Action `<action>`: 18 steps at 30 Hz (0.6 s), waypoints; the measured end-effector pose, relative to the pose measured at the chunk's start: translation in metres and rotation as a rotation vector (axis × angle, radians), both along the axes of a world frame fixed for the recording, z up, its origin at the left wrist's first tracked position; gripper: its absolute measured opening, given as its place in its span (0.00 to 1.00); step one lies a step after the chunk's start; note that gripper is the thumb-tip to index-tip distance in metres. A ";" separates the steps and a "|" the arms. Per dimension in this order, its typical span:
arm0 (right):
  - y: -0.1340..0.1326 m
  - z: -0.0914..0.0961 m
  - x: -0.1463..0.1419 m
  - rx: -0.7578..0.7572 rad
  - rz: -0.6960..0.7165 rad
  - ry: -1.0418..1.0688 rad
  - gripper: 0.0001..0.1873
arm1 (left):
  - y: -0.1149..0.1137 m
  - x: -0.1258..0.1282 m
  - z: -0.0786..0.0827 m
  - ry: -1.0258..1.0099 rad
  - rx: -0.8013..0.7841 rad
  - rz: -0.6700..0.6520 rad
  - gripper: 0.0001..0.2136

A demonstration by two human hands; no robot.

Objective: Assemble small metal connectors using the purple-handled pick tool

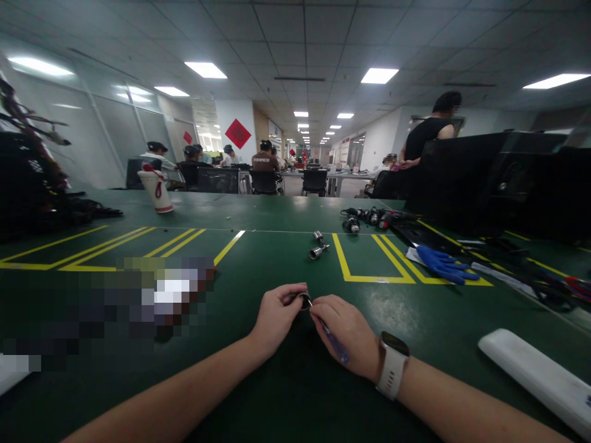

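Above the green table, my left hand [276, 317] pinches a small round metal part [305, 300] whose open end faces me. My right hand [353, 329] is closed on a slim screwdriver [338, 347] with a clear bluish-purple handle. Its thin metal tip meets the rim of the round part; whether it touches a screw is too small to tell. A watch with a pale strap [391, 376] is on my right wrist. Just beyond my hands lie two small silver cylindrical parts [317, 252], the nearer with a short piece sticking out sideways.
Yellow tape [379, 280] marks areas on the green table [277, 215]. Dark-and-silver parts with cables [353, 224] lie farther back. A blue glove [443, 264] and a white case [535, 375] are at right. A paper cup [157, 192] stands back left; a pixelated patch covers the near left.
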State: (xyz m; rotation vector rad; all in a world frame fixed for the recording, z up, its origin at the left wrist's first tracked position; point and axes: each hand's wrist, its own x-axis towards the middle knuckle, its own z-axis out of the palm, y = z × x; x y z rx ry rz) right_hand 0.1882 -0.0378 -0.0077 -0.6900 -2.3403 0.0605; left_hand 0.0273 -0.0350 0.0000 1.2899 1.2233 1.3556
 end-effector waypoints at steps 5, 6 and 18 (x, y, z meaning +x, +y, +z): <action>-0.002 0.002 0.000 0.025 -0.004 0.000 0.09 | 0.000 -0.002 -0.001 -0.021 -0.007 -0.013 0.10; -0.002 0.002 0.000 0.030 0.006 0.009 0.09 | 0.000 -0.002 -0.001 -0.019 -0.007 -0.015 0.10; -0.001 -0.002 -0.001 0.055 -0.006 -0.017 0.08 | 0.000 0.000 0.000 0.003 0.002 0.012 0.10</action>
